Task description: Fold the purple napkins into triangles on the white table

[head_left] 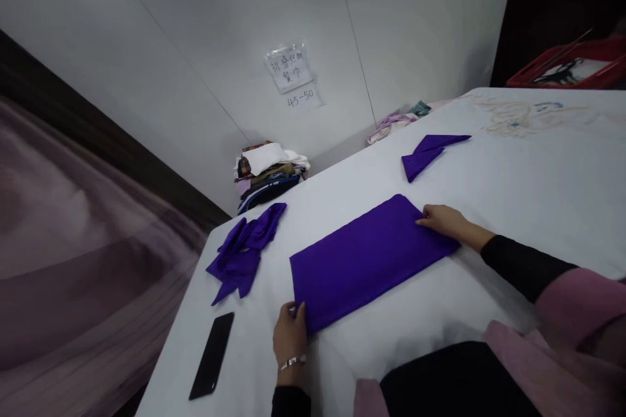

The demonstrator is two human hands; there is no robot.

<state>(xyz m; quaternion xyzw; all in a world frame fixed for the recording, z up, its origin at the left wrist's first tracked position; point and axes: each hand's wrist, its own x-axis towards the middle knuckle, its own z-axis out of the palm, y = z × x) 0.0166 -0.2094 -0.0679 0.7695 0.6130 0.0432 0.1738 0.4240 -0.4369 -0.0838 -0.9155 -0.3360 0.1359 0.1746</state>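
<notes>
A purple cloth napkin [366, 260], folded into a long rectangle, lies flat on the white table in front of me. At its left short edge my left hand [289, 333], with a silver bracelet on the wrist, pinches the cloth between thumb and fingers. My right hand [444, 220] is closed on the opposite short edge, fingertips on the fabric. Left of the napkin rests a loose, crumpled bunch of purple cloth [247, 250]. Beyond the right hand is another purple piece [430, 154], folded into pointed shapes.
A black phone [212, 355] lies near the left edge of the white table [528, 188]. Stacked clothes [268, 172] and more fabric [396, 122] sit behind the far edge. A red basket [570, 64] stands at the far right. Handwritten paper signs [291, 71] hang on the wall.
</notes>
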